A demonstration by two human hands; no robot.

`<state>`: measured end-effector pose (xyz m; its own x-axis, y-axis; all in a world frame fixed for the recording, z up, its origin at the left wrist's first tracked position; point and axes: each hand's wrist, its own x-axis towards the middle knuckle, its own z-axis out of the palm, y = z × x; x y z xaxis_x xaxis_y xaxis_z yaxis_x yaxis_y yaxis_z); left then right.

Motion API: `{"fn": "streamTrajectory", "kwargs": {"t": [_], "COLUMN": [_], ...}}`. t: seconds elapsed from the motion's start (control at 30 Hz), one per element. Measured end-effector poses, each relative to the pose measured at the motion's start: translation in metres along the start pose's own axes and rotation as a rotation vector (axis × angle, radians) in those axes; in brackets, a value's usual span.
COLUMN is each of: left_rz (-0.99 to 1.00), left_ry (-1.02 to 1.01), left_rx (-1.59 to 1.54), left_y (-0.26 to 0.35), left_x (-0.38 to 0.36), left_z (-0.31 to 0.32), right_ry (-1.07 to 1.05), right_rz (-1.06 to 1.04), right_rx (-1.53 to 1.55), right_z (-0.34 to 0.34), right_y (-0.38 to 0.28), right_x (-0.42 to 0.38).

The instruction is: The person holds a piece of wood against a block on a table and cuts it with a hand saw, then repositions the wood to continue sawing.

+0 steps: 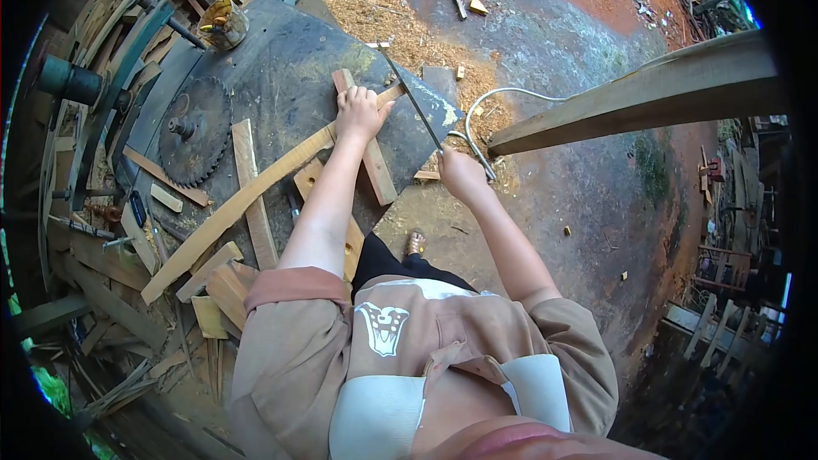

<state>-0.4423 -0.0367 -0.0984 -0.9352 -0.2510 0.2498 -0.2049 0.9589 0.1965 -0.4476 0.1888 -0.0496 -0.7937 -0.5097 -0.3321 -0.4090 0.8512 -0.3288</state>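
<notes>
A long, pale-brown wooden strip [273,175] lies slantwise across a short reddish block [376,170] on the dark table [285,55]. A thin, dark saw [417,105] crosses the strip's far end near the table's right corner.

No lettering readable; white printed emblem [382,329] on brown shirt [294,349].
</notes>
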Motion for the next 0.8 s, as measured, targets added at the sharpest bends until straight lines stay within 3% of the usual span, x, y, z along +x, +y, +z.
{"fn": "streamTrajectory", "kwargs": {"t": [0.13, 0.17, 0.47, 0.53, 0.8], "left_rz": [-0.036, -0.064, -0.075, -0.066, -0.067], "left_ry": [-0.057, -0.149, -0.114, -0.025, -0.053], "left_rx": [0.023, 0.01, 0.002, 0.032, 0.004], "left_y": [0.007, 0.008, 0.02, 0.021, 0.018], "left_x": [-0.006, -0.008, -0.027, -0.028, -0.022], "left_z": [0.0, 0.001, -0.003, -0.002, -0.002], "right_ry": [-0.017, -0.017, -0.006, 0.005, -0.053], "right_rz": [-0.008, -0.017, -0.032, -0.029, -0.022], "right_rx": [-0.033, -0.032, 0.019, -0.009, -0.034], "right_z": [-0.006, -0.007, 0.002, 0.004, -0.021], "right_y": [0.01, 0.013, 0.012, 0.012, -0.011], "right_x": [-0.011, -0.016, -0.03, -0.029, 0.002]}}
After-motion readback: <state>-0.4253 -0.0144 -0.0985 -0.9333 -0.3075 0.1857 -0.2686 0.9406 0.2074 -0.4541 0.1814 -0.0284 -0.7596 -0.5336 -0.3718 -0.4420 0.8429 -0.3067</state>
